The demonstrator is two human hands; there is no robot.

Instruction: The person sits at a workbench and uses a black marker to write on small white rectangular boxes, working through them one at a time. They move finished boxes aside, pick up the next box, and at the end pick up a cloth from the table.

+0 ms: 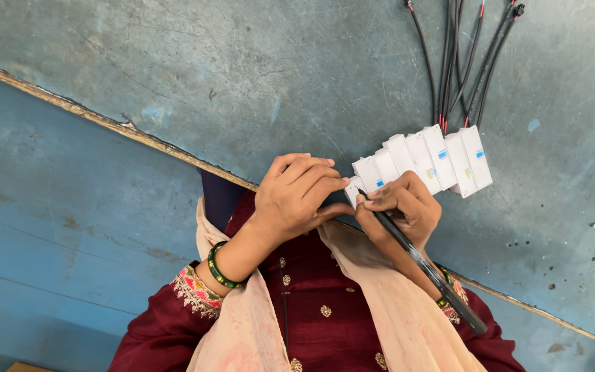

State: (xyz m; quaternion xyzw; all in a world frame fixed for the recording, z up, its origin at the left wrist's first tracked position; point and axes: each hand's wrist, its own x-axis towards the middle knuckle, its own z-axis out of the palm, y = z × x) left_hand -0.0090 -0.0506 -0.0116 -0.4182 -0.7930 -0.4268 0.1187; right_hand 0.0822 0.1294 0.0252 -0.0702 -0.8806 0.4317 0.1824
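I am gripping one black pen (418, 262) in my right hand (402, 207), fingers closed around its barrel, its tip touching the nearest white box (354, 187). My left hand (297, 193) is curling over that same box at the table's edge, fingers bent and pressing on it. I am counting about seven white rectangular boxes (425, 162) lying side by side in one row on the blue table (242, 76). Black cables (459, 62), some red-marked, are running away from the row; their count is unclear.
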